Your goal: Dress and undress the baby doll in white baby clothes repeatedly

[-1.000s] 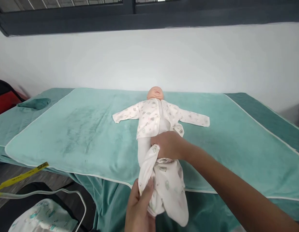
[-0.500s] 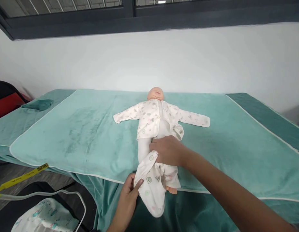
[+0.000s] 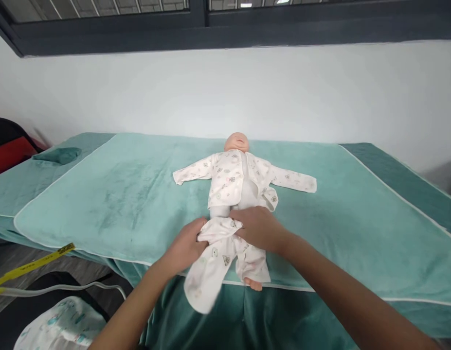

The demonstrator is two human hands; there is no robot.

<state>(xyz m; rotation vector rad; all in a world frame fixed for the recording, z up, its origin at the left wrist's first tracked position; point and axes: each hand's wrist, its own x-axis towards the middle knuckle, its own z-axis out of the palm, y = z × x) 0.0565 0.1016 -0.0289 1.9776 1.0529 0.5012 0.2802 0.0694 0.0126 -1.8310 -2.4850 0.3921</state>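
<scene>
A baby doll (image 3: 237, 142) lies on its back, head toward the wall, arms spread. It wears a white printed jacket (image 3: 227, 177), parted at the front over a white body. Printed baby pants (image 3: 207, 277) are partway up its legs; one bare foot (image 3: 253, 284) pokes out of the right-hand leg, while the other leg of the pants hangs over the bed edge. My left hand (image 3: 189, 244) grips the waistband at the left side. My right hand (image 3: 260, 227) is closed on the waistband between the doll's thighs, its fingertips partly hidden.
A green velvet cover with a lighter mat (image 3: 137, 194) lies over the bed. At the lower left are a printed cloth (image 3: 64, 323), a pale cable (image 3: 57, 290) and a yellow strap (image 3: 33, 265). A red and black bag (image 3: 11, 150) sits far left.
My left hand has moved up from the lower pant leg to the waistband. The waistband has risen over the left-hand thigh, and the loose pant leg has swung left. My right hand stays nearly in place.
</scene>
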